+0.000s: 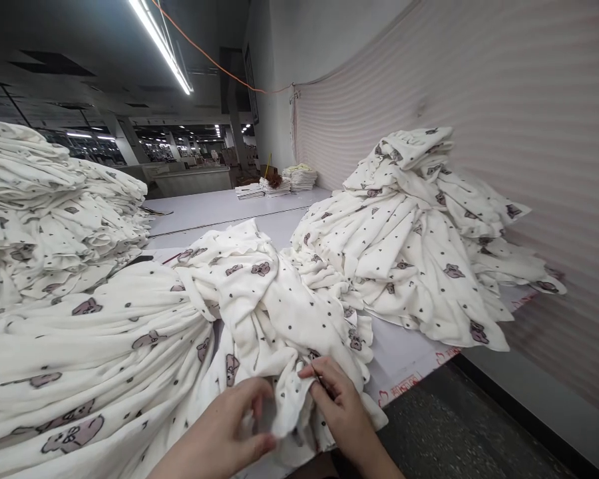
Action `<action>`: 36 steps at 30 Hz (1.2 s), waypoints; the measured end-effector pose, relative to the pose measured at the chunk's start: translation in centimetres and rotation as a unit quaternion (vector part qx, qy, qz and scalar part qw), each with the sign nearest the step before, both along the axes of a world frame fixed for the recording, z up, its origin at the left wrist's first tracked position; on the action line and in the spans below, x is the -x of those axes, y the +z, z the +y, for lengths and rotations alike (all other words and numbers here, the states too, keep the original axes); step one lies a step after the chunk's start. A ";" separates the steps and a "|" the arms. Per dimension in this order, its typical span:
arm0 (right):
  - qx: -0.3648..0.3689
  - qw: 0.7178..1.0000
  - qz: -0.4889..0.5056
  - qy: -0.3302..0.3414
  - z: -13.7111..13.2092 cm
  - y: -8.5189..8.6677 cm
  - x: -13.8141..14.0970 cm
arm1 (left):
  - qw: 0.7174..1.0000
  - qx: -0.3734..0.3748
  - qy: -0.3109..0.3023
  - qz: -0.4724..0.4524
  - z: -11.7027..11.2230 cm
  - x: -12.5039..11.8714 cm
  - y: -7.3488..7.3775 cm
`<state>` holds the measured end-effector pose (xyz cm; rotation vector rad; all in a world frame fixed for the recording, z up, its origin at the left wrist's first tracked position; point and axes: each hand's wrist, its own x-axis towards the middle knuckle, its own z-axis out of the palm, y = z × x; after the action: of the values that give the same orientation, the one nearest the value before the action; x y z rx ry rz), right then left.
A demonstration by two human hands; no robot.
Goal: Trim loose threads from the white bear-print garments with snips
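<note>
A white fleece garment (259,299) printed with small dark hearts and mauve bears lies crumpled on the table in front of me. My left hand (229,426) pinches a fold of its near edge between thumb and fingers. My right hand (337,399) grips the same edge just to the right, fingers curled round the fabric. Both hands are at the bottom middle of the head view, close together.
A heap of the same printed garments (409,239) lies at the right against a striped wall (504,133). Folded stacks (44,206) rise at the left. The grey table (219,206) runs back to small piles (279,183). Dark floor (454,432) lies at the lower right.
</note>
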<state>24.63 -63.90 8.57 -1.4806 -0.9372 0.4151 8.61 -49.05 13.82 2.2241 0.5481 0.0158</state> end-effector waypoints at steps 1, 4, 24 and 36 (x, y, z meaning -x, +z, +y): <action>-0.008 1.000 -0.003 0.029 0.3 0.9 0.1 | 1.000 0.012 0.001 -0.021 -0.2 -0.3 0.4; -0.044 0.994 0.008 0.095 1.2 3.0 0.8 | 0.994 0.075 -0.003 -0.075 -0.6 -1.9 1.3; -0.054 0.982 -0.134 -0.126 -2.9 -1.2 2.0 | 0.959 -0.065 -0.041 -0.271 -3.6 -2.0 -3.1; -0.018 0.972 -0.182 -0.149 -0.6 -1.5 0.9 | 0.945 0.198 0.178 -0.190 -4.4 -3.9 -2.3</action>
<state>23.76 -64.46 7.03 -1.6652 -0.9789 -0.0971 12.54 -53.40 11.47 1.6506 0.6631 0.4720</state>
